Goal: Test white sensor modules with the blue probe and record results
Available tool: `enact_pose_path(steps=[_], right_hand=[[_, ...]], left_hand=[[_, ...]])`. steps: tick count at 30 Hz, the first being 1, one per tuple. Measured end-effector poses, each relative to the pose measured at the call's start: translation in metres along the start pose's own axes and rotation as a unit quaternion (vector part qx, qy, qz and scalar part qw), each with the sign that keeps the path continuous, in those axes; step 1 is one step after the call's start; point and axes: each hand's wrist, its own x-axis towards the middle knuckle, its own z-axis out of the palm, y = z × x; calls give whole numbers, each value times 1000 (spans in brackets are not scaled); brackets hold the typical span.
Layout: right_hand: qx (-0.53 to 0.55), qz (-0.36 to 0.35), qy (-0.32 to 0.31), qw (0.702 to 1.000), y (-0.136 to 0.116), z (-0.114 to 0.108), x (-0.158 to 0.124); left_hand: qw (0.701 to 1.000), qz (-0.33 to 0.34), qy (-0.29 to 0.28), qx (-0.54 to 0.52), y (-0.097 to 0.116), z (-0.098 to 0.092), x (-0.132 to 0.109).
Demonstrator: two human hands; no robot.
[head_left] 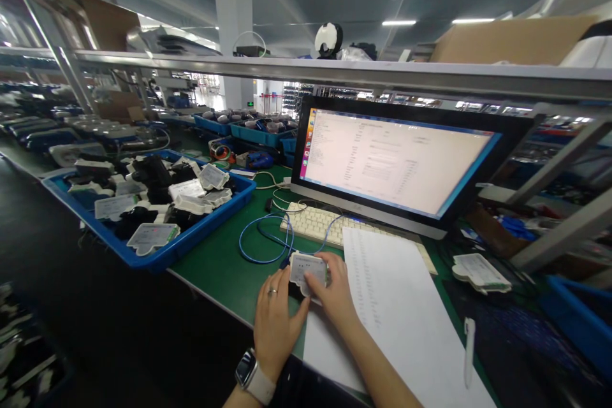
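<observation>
Both of my hands meet at a small white plastic electronic module (pixel 300 273) with a printed label, just above the front of the green bench. My right hand (pixel 337 290) grips it, thumb across its face and fingers along the far right edge. On the other side, my left hand (pixel 277 312) closes round its left and lower edge, thumb below. A blue cable (pixel 240 242) loops over the bench and runs to the module's upper left, beside my left fingertips. Whether its plug is seated there cannot be made out. Printed paper sheets (pixel 387 306) lie under and right of my hands.
A blue tray (pixel 157 261) piled with similar modules stands left. Behind my hands are a white keyboard (pixel 310 223) and a monitor (pixel 392 159). To the right lie a white pen (pixel 469 350), another module (pixel 479 271) and a blue bin (pixel 583 319). A shelf (pixel 287 67) spans overhead.
</observation>
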Motion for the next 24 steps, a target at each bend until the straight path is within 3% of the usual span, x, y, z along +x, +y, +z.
enact_pose_path(steps=[24], right_hand=[[9, -1, 9, 1000, -4, -1, 0]], left_hand=[[1000, 1, -4, -8, -1, 1, 0]])
